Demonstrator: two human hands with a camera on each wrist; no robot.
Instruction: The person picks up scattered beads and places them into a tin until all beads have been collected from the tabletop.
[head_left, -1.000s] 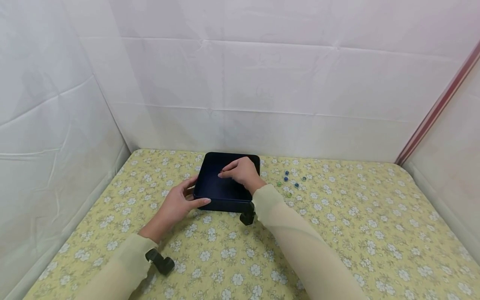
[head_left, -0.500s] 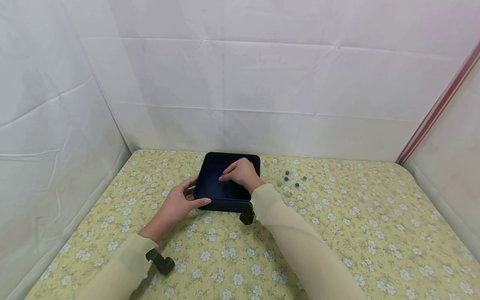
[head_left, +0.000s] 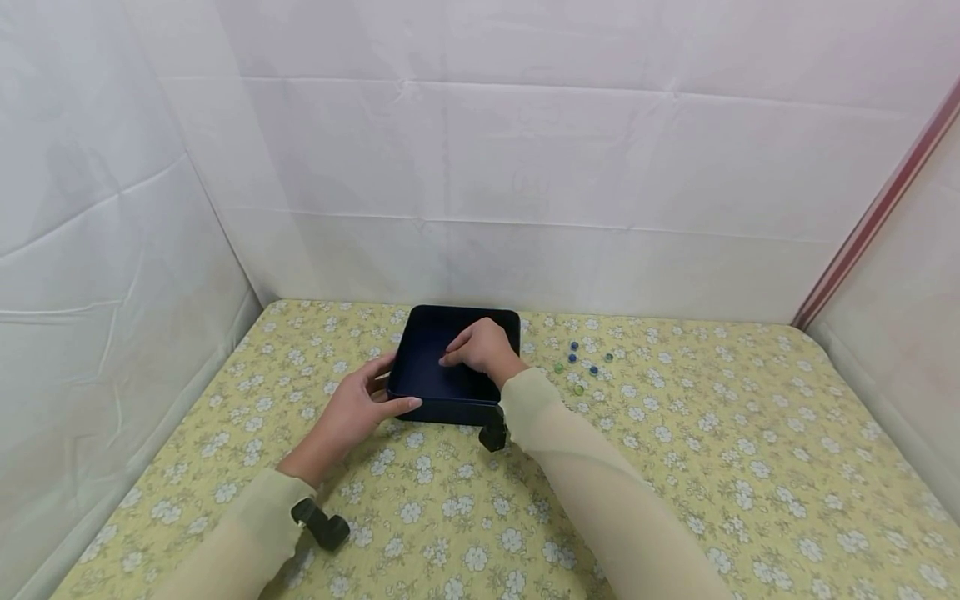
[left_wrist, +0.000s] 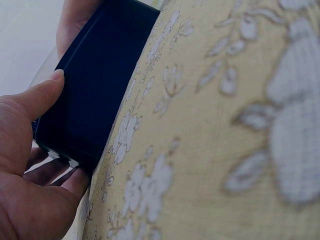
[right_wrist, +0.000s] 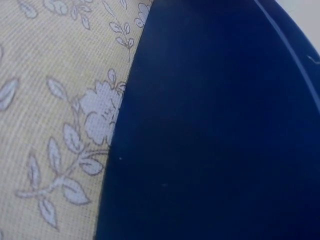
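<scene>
A dark blue, square, open-topped box (head_left: pixel 420 367) lies on the floral cloth in the head view. My left hand (head_left: pixel 356 404) grips its near left corner, the thumb (left_wrist: pixel 47 90) on the near wall and the other fingers round the left side, as the left wrist view shows. My right hand (head_left: pixel 483 346) reaches in over the box with thumb and index fingertips together, low near the middle of its floor. Whether something small sits between those fingertips is hidden. In the right wrist view, the box wall (right_wrist: pixel 210 125) fills most of the picture.
Right of the box lie several small glass marbles, among them a blue marble (head_left: pixel 572 358), a green marble (head_left: pixel 578 389) and a pale marble (head_left: pixel 608 357). The yellow floral cloth (head_left: pixel 712 467) covers the table. White curtains (head_left: pixel 540 167) stand behind and at both sides.
My right hand has shifted slightly down and nearer inside the box. A small reddish spot at its fingertips, visible a second ago, no longer shows. The left hand and box stay put.
</scene>
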